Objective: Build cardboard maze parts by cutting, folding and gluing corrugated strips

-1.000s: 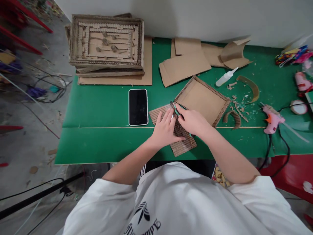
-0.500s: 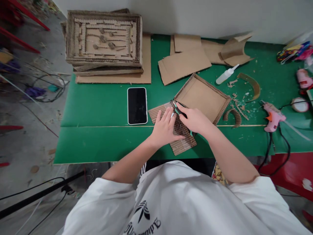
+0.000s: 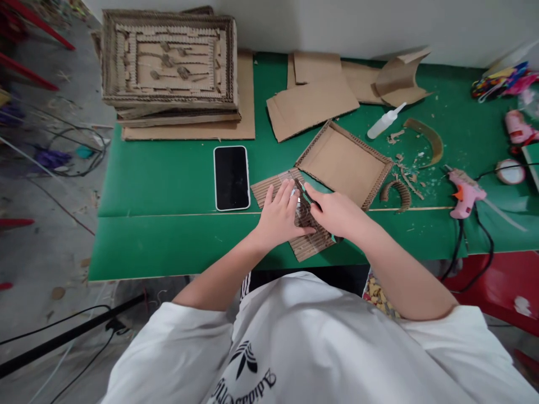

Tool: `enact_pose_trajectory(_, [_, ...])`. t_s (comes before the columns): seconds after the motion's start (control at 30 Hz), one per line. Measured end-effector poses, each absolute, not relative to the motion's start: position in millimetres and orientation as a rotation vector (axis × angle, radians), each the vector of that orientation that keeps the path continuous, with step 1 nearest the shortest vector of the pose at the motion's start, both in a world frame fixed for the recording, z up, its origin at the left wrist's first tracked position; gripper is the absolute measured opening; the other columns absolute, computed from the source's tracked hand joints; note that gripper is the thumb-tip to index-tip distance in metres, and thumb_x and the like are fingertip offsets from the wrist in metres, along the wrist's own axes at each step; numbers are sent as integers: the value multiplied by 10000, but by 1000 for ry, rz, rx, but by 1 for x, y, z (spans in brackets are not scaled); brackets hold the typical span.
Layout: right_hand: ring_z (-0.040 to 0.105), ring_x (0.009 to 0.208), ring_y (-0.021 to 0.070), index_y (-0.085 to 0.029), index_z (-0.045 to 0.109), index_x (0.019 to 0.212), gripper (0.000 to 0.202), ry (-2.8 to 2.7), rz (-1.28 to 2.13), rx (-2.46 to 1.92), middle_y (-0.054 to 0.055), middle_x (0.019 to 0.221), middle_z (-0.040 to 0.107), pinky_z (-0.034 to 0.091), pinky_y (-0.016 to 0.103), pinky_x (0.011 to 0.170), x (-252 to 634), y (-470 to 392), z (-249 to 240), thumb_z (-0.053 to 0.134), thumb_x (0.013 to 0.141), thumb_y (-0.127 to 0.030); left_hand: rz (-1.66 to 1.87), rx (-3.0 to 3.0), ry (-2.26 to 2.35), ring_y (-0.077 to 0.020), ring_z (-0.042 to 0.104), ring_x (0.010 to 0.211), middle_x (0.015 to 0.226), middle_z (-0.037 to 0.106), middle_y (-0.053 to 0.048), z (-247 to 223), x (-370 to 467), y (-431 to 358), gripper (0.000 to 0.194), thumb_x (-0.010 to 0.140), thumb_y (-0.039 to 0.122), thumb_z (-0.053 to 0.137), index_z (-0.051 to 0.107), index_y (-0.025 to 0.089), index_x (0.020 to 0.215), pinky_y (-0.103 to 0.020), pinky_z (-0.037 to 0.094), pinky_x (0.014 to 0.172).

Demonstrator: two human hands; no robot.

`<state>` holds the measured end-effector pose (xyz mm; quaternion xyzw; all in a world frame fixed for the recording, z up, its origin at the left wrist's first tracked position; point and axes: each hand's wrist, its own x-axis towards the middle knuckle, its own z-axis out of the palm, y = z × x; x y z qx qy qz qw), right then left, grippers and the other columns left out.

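Observation:
A strip of corrugated cardboard (image 3: 311, 245) lies slantwise on the green table. My left hand (image 3: 279, 216) rests on it with fingers spread, pressing on a shiny, see-through piece that I cannot make out fully. Just to the right, my right hand (image 3: 337, 213) is closed around a black and green cutter (image 3: 312, 201), whose tip is over the cardboard near my left fingertips. Behind my hands sits a shallow cardboard tray (image 3: 345, 165) with corrugated walls, turned at an angle.
A phone (image 3: 232, 178) lies left of my hands. Stacked cardboard frames (image 3: 170, 104) stand at the back left, loose cardboard sheets (image 3: 314, 106) behind the tray. Rightward are a white bottle (image 3: 385, 122), cardboard scraps and a pink glue gun (image 3: 465, 193) with its cable.
The whole view has shifted slightly. My right hand with the cutter has moved a little down toward me along the strip, while my left hand stays spread on the cardboard.

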<state>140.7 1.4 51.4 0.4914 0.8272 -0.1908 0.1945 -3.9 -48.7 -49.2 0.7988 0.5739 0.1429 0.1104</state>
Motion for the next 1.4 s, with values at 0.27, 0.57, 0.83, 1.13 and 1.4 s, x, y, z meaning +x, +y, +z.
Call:
enact_pose_trajectory(0.27, [675,857,258,-151,242,1479,574,2293,-484,1373,140,982,719,465,322,675,146,-15,47,313,919,-254,445,2350,1679,-361,282,1396,1480,334,-237,-49,-5,-49,899,694,707,569,446,63,1310,-551,167,1135])
enact_pose_trajectory(0.57, [669,750,225,-134,197,1489,581,2294,-390,1352,129,872,708,450,295,624,150,-26,38,287,928,-256,440,2342,1674,-359,291,1393,1469,352,-238,-47,-4,-49,868,701,687,574,458,63,1294,-547,165,1135])
enact_pose_trajectory(0.83, [665,769,224,-114,178,1489,600,2305,-452,1345,124,905,705,437,286,603,156,-34,36,306,918,-251,450,2350,1681,-359,290,1393,1465,357,-245,-49,-5,-48,892,691,734,551,448,80,1290,-546,154,1135])
enact_pose_trajectory(1.13, [671,766,229,-143,208,1488,584,2283,-487,1335,112,898,705,426,293,599,171,-49,39,297,920,-248,388,2335,1679,-366,270,1401,1473,338,-252,-45,-5,-48,937,663,763,562,441,82,1295,-556,159,1136])
enact_pose_trajectory(1.4, [669,737,232,-150,194,1494,586,2290,-483,1337,98,876,695,401,297,561,183,-67,37,284,924,-250,361,2354,1672,-372,261,1403,1474,331,-259,-43,-5,-48,928,674,746,572,438,69,1295,-556,168,1133])
